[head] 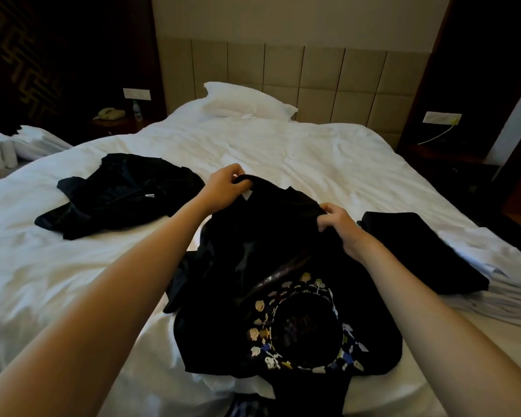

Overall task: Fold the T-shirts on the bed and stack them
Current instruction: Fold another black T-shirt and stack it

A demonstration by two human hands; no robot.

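- Right now our left hand (226, 184) pinches the collar edge of the printed black T-shirt (262, 254) with curled fingers; our right hand (340, 227) grips the same raised edge further right.
- We see that shirt crumpled on the white bed (313, 155) just before us, its ring of cartoon figures facing up.
- Left of it lies a rumpled black heap (124, 194); to its right, a folded black garment (418, 248).
- Farther off, a white pillow (247, 102) lies by the headboard (322, 76).

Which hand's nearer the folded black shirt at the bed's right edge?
Right. The right hand pinches the printed T-shirt just left of the folded shirt; the left hand grips the T-shirt's top edge farther left.
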